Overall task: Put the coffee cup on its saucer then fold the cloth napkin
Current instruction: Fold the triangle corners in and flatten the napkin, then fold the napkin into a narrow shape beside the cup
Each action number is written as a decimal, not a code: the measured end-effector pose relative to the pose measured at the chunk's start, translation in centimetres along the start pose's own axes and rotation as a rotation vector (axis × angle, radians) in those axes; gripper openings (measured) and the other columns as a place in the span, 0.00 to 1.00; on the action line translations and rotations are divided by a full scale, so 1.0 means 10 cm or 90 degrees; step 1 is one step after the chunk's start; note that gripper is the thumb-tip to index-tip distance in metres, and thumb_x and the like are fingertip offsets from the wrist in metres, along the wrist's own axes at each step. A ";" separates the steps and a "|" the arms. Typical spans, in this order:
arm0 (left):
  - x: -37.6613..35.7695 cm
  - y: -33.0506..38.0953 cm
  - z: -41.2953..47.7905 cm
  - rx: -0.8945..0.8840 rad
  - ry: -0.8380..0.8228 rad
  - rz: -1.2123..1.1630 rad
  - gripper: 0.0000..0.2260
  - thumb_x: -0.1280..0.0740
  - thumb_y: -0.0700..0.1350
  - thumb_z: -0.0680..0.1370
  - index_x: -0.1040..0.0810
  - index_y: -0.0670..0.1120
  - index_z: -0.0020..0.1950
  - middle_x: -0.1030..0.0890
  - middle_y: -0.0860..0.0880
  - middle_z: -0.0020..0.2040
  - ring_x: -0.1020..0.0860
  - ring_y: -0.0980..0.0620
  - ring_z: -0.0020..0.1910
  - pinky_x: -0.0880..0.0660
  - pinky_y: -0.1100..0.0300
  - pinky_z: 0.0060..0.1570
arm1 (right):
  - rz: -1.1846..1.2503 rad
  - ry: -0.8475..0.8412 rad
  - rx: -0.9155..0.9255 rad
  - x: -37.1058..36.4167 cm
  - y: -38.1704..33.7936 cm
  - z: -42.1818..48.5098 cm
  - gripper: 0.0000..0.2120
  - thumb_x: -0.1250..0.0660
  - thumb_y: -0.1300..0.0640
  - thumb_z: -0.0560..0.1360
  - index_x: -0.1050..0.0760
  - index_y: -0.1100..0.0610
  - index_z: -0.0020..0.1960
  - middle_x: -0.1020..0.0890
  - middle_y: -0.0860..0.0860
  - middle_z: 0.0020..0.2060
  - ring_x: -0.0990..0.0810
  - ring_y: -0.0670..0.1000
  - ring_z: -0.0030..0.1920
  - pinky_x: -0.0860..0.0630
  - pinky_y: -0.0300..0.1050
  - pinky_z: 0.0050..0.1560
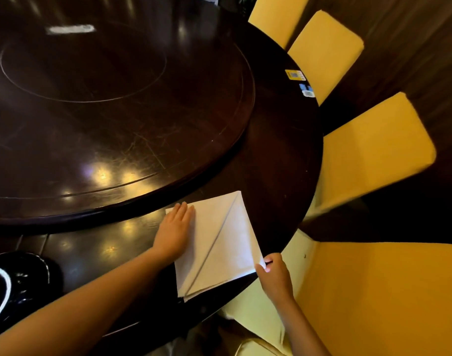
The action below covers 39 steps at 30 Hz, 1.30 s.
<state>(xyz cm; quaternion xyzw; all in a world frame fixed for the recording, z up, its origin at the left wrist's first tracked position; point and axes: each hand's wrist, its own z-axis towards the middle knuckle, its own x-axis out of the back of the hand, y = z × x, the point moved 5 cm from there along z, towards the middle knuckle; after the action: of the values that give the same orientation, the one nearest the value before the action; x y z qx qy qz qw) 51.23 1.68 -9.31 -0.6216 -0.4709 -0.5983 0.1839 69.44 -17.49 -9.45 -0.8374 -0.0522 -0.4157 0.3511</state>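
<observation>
White napkin (227,227) flat with diagonal fold; white-rimmed cup (6,287) on dark saucer (32,263).

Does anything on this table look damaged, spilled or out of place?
No spill shows. The turntable has many fine scratches, and two stickers sit near the edge of the table. The napkin lies flat under the left hand; the right hand pinches its corner.

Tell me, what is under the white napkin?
The napkin lies flat on the dark table, near its edge. The left hand presses on top, and the right hand pinches a corner. Whether anything else lies beneath cannot be seen, because the napkin covers it.
</observation>
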 end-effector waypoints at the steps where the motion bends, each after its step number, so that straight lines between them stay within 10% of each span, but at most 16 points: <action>1: 0.00 -0.04 0.03 0.015 -0.004 0.026 0.23 0.49 0.41 0.81 0.51 0.43 0.76 0.49 0.43 0.77 0.52 0.45 0.75 0.53 0.50 0.74 | 0.042 -0.022 -0.038 0.00 0.04 0.02 0.07 0.34 0.59 0.74 0.32 0.57 0.48 0.26 0.54 0.43 0.26 0.52 0.41 0.31 0.35 0.33; 8: 0.20 -0.22 0.12 0.093 0.079 0.021 0.16 0.43 0.40 0.79 0.33 0.43 0.67 0.26 0.42 0.62 0.30 0.42 0.60 0.31 0.50 0.58 | 0.250 -0.037 -0.143 0.10 0.10 0.07 0.06 0.34 0.64 0.72 0.29 0.57 0.39 0.23 0.56 0.39 0.23 0.53 0.37 0.25 0.42 0.37; 19: 0.35 -0.41 0.00 0.246 -0.129 -0.385 0.06 0.30 0.43 0.74 0.24 0.41 0.46 0.21 0.45 0.40 0.23 0.51 0.36 0.25 0.66 0.30 | 0.470 -0.022 -0.210 0.30 0.06 0.19 0.06 0.35 0.68 0.74 0.28 0.63 0.51 0.21 0.61 0.45 0.20 0.54 0.39 0.22 0.49 0.47; 31: 0.47 -0.41 -0.25 0.292 -0.039 -0.829 0.07 0.34 0.39 0.75 0.23 0.44 0.53 0.21 0.43 0.44 0.22 0.50 0.38 0.21 0.63 0.33 | 0.781 -0.072 -0.220 0.53 -0.08 0.33 0.11 0.43 0.70 0.76 0.26 0.57 0.49 0.24 0.50 0.22 0.26 0.45 0.22 0.24 0.38 0.28; 36: 0.71 -0.21 -0.26 0.221 -0.043 -0.928 0.11 0.36 0.37 0.76 0.23 0.42 0.58 0.20 0.43 0.50 0.20 0.48 0.46 0.20 0.65 0.37 | 0.659 -0.081 -0.057 0.92 -0.41 0.21 0.10 0.39 0.65 0.77 0.25 0.58 0.57 0.23 0.52 0.38 0.24 0.46 0.37 0.21 0.40 0.38; 39: 0.94 -0.16 -0.27 0.128 0.022 -0.715 0.14 0.32 0.38 0.74 0.23 0.44 0.59 0.19 0.46 0.48 0.18 0.52 0.44 0.21 0.66 0.41 | 0.407 -0.046 0.101 1.25 -0.66 0.09 0.15 0.33 0.65 0.73 0.25 0.55 0.58 0.27 0.47 0.35 0.26 0.45 0.38 0.23 0.31 0.37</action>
<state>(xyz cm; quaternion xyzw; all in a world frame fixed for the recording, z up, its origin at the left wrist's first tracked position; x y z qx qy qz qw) 46.93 3.76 -0.63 -0.2455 -0.7804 -0.5669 -0.0961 75.69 -14.54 2.96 -0.7955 0.1687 -0.2490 0.5260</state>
